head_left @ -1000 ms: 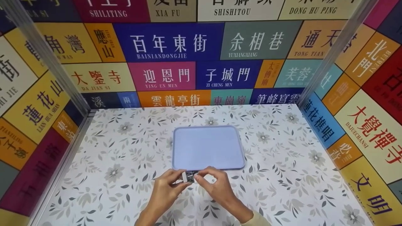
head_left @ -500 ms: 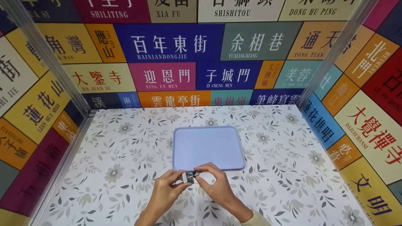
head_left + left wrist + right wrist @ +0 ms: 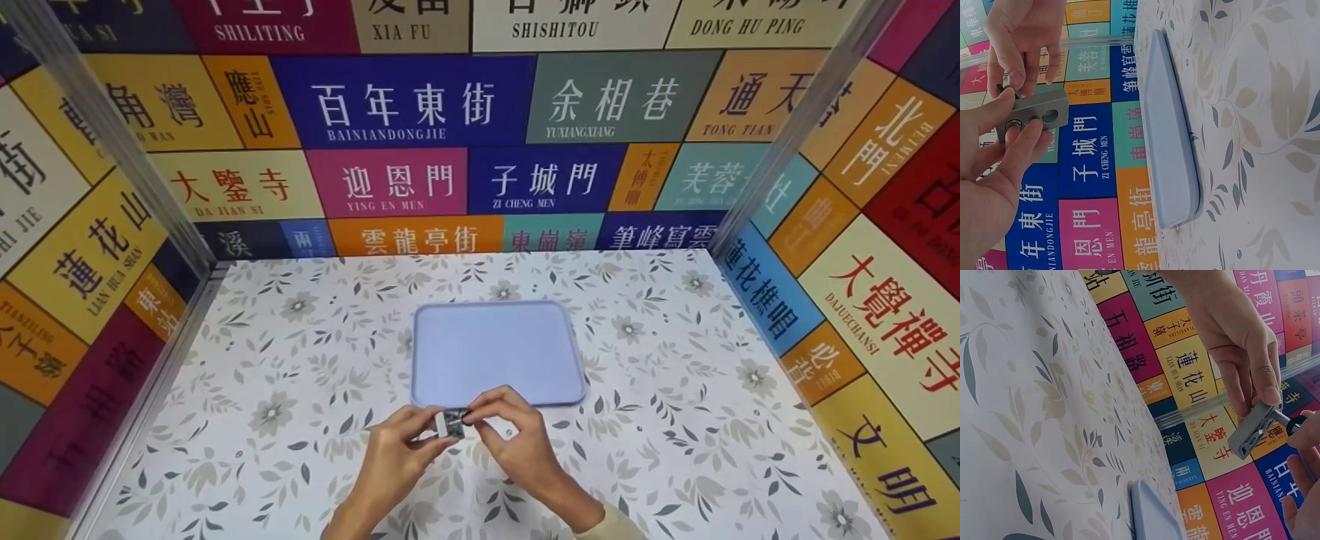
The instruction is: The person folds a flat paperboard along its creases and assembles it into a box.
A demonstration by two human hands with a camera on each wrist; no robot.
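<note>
Low in the middle of the head view, my left hand (image 3: 397,444) grips a small grey metal block (image 3: 1044,110) between thumb and fingers. Round holes show along one face of the block in the left wrist view. A threaded screw (image 3: 1279,417) with a black knob (image 3: 1296,423) sticks out of the block's side, as seen in the right wrist view. Thumb and index finger of my right hand (image 3: 523,442) pinch that knob. Both hands are held up in front of the tray's near edge, and the fingers partly cover the block and knob.
A pale blue tray (image 3: 495,352) lies on the table just beyond the hands. The table (image 3: 300,442) has a white cover with leaves and flowers. Colourful sign-patterned walls (image 3: 405,97) close off the back and both sides.
The right thumb and index finger have shifted around the knob, which showed more plainly half a second ago. The left hand and the block have stayed nearly still.
</note>
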